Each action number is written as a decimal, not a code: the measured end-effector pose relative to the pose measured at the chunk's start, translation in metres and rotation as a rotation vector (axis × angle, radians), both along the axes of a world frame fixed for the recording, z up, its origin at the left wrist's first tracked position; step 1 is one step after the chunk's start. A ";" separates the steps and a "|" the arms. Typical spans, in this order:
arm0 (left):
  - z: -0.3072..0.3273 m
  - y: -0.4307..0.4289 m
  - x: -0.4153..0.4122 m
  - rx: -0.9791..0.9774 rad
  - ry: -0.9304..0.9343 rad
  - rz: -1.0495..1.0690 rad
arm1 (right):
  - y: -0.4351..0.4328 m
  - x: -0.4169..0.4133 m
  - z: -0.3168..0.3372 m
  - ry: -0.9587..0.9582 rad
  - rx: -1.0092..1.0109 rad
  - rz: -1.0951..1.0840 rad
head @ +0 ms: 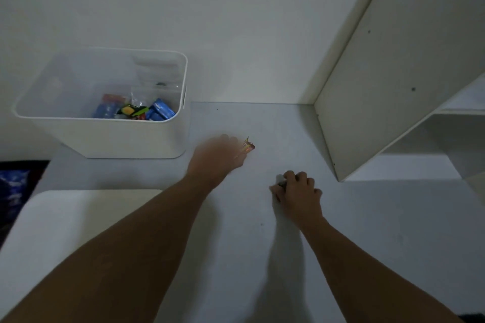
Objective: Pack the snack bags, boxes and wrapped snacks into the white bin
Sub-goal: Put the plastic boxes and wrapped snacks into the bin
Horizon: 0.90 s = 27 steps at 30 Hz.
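Observation:
The white bin (105, 136) stands at the back left of the white table. Inside it lie blue snack bags (160, 110), a green and yellow wrapped snack (131, 110) and a clear bag. My left hand (217, 157), blurred, is just right of the bin and holds a small red and yellow wrapped snack (248, 146) at its fingertips. My right hand (299, 195) rests on the table to the right, its fingers curled over a small dark item (282, 183) that is mostly hidden.
A white shelf unit (393, 73) rises at the right, its side panel close to my right hand. A white cushion or lid (65, 217) lies at the front left under my left forearm. Dark blue fabric (13, 186) shows at the far left edge.

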<state>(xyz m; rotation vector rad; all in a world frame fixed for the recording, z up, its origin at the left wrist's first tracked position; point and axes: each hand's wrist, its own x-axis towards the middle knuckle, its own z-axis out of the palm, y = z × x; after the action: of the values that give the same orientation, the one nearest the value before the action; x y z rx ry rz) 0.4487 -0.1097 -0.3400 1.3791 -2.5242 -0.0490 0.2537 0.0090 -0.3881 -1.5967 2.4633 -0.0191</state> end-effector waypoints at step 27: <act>0.166 -0.078 0.149 -0.232 0.187 0.272 | -0.167 0.157 0.180 -0.518 -0.595 0.125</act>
<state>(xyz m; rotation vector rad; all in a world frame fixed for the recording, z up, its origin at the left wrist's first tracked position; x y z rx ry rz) 0.5978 -0.1879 -0.1741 1.5276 -2.0985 0.1551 0.4105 -0.1579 -0.2085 -1.6595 2.0363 -1.0863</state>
